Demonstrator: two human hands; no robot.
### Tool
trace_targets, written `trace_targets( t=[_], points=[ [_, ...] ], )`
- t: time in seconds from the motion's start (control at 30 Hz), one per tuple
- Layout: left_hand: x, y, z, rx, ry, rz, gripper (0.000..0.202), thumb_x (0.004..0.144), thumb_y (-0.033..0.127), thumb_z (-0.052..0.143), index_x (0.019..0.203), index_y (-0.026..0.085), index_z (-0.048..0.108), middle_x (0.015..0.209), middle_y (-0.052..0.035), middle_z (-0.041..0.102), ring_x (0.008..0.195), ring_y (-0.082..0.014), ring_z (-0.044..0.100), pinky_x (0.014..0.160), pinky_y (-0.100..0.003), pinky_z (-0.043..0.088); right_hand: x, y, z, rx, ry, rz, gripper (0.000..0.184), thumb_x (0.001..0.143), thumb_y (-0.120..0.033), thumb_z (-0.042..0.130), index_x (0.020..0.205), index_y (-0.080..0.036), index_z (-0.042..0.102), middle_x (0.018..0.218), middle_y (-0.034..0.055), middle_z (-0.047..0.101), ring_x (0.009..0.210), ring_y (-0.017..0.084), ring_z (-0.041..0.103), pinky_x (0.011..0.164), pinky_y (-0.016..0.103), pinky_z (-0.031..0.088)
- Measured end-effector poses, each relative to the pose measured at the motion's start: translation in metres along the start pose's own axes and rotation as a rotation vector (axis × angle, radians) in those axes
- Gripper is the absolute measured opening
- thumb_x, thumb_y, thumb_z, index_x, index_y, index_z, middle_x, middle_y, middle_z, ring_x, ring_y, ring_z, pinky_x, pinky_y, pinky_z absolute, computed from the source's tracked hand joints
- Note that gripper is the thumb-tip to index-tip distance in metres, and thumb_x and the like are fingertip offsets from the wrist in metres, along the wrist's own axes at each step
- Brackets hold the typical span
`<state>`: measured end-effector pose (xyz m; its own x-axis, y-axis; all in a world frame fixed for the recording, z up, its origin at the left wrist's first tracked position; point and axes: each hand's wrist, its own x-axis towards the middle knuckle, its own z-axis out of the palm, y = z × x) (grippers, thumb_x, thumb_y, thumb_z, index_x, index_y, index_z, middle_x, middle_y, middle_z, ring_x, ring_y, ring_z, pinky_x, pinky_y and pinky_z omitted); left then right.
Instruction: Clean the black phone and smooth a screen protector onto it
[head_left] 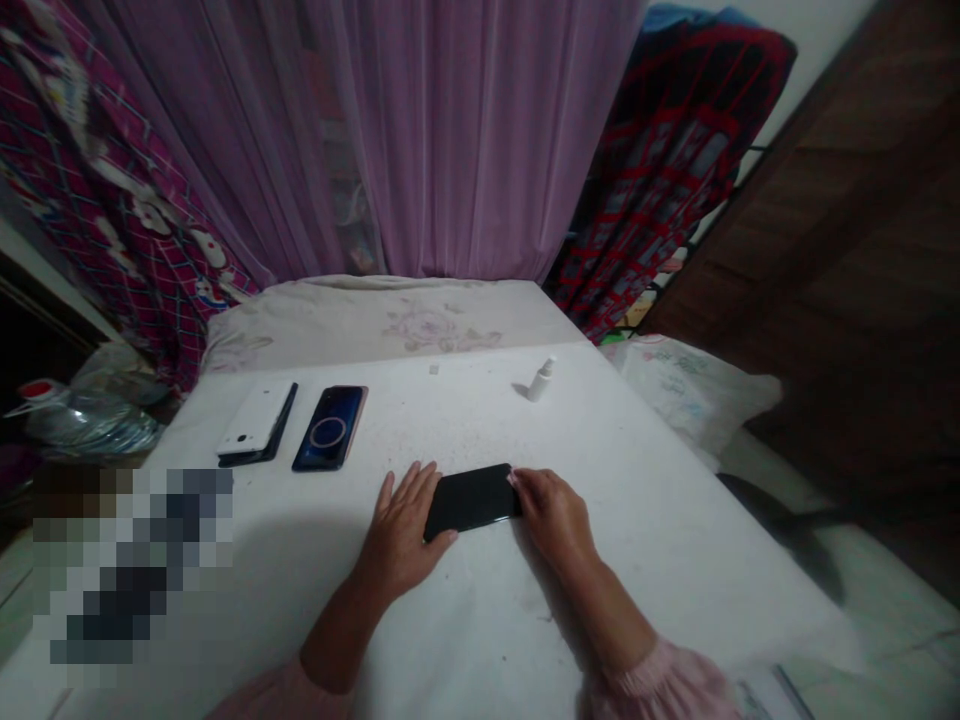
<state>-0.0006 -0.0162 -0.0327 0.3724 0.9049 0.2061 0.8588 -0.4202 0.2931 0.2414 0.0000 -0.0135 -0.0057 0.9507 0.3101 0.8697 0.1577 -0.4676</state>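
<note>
A black phone (474, 499) lies flat on the white table (465, 610) in front of me. My left hand (403, 530) rests flat beside its left end, fingers stretched out, thumb touching the phone's lower left corner. At the phone's right end, my right hand (553, 514) presses its curled fingertips against the edge. Both hands touch the phone without lifting it.
Further back on the left lie a dark blue phone (330, 428) face up and a white phone (256, 421) stacked on a dark one. A small white spray bottle (541, 380) stands at the back right. Pink curtains hang behind a bed.
</note>
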Motion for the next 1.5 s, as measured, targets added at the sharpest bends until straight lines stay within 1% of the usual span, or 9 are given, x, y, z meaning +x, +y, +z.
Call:
trace_targets(
  t=[0.17,0.47,0.53,0.7,0.8,1.0,1.17,1.33,1.5],
  points=[
    [-0.001,-0.002,0.002,-0.003,0.009,0.019,0.067,0.088,0.039,0.053,0.148,0.018,0.033,0.152,-0.0134,0.044,0.143,-0.0306,0.034,0.118,-0.056,0.02,-0.026,0.003,-0.011,-0.012,0.003,-0.015,0.026,0.094,-0.031,0.051,0.098,-0.024,0.075,0.092,0.0044,0.074,0.082,0.018,0.069,0.073,0.028,0.052],
    [0.0,-0.003,0.002,0.007,0.008,0.023,0.069,0.087,0.039,0.054,0.149,0.017,0.031,0.151,-0.0156,0.044,0.143,-0.0319,0.035,0.117,-0.057,0.02,0.033,-0.008,0.01,-0.111,0.009,0.001,0.026,0.094,-0.03,0.051,0.094,-0.021,0.076,0.086,0.007,0.074,0.078,0.02,0.067,0.068,0.027,0.048],
    [0.0,-0.001,0.003,0.01,0.017,0.008,0.069,0.087,0.038,0.054,0.149,0.017,0.031,0.151,-0.0156,0.045,0.142,-0.032,0.035,0.117,-0.058,0.019,0.025,-0.007,0.007,-0.096,0.008,0.001,0.025,0.094,-0.03,0.052,0.095,-0.021,0.075,0.087,0.0067,0.074,0.079,0.02,0.068,0.069,0.027,0.048],
    [-0.001,-0.001,0.005,0.007,0.029,0.011,0.07,0.088,0.039,0.053,0.15,0.019,0.029,0.151,-0.0148,0.044,0.142,-0.032,0.035,0.118,-0.057,0.017,-0.021,0.002,-0.009,-0.011,0.022,-0.016,0.026,0.095,-0.032,0.05,0.097,-0.023,0.074,0.09,0.0044,0.074,0.08,0.018,0.069,0.071,0.028,0.051],
    [-0.001,-0.003,0.005,-0.001,0.022,0.023,0.07,0.089,0.04,0.052,0.15,0.019,0.028,0.151,-0.0151,0.043,0.143,-0.0326,0.034,0.117,-0.058,0.017,-0.03,0.005,-0.011,0.019,0.024,-0.015,0.026,0.095,-0.033,0.049,0.097,-0.024,0.074,0.09,0.0043,0.074,0.079,0.019,0.069,0.072,0.029,0.052],
    [0.0,-0.004,0.003,0.008,-0.016,0.026,0.069,0.089,0.041,0.052,0.15,0.017,0.029,0.153,-0.0134,0.042,0.144,-0.0319,0.032,0.117,-0.059,0.019,0.016,0.001,0.009,0.006,0.014,-0.017,0.022,0.092,-0.026,0.053,0.095,-0.022,0.075,0.09,0.0043,0.074,0.083,0.019,0.068,0.075,0.029,0.05],
    [0.001,-0.003,0.0,0.003,-0.042,0.012,0.067,0.089,0.041,0.052,0.149,0.019,0.032,0.154,-0.012,0.039,0.145,-0.0304,0.031,0.118,-0.058,0.017,0.051,-0.003,0.008,-0.036,-0.148,-0.13,0.021,0.088,-0.015,0.058,0.091,-0.024,0.076,0.09,0.003,0.073,0.086,0.019,0.065,0.074,0.028,0.048],
    [0.001,-0.003,0.001,0.005,-0.047,0.011,0.066,0.089,0.04,0.053,0.148,0.02,0.033,0.155,-0.0114,0.039,0.145,-0.0296,0.03,0.118,-0.057,0.017,0.061,-0.029,0.002,-0.089,-0.35,-0.4,0.02,0.09,-0.015,0.059,0.093,-0.024,0.076,0.092,0.003,0.074,0.086,0.019,0.063,0.078,0.029,0.046],
    [0.002,-0.001,0.0,0.035,-0.049,0.006,0.065,0.089,0.041,0.052,0.147,0.016,0.035,0.154,-0.0136,0.039,0.145,-0.0303,0.03,0.118,-0.056,0.017,0.058,-0.063,0.011,-0.117,-0.378,-0.455,0.023,0.093,-0.013,0.054,0.096,-0.019,0.076,0.091,0.0059,0.073,0.086,0.018,0.062,0.078,0.028,0.044]
  ],
)
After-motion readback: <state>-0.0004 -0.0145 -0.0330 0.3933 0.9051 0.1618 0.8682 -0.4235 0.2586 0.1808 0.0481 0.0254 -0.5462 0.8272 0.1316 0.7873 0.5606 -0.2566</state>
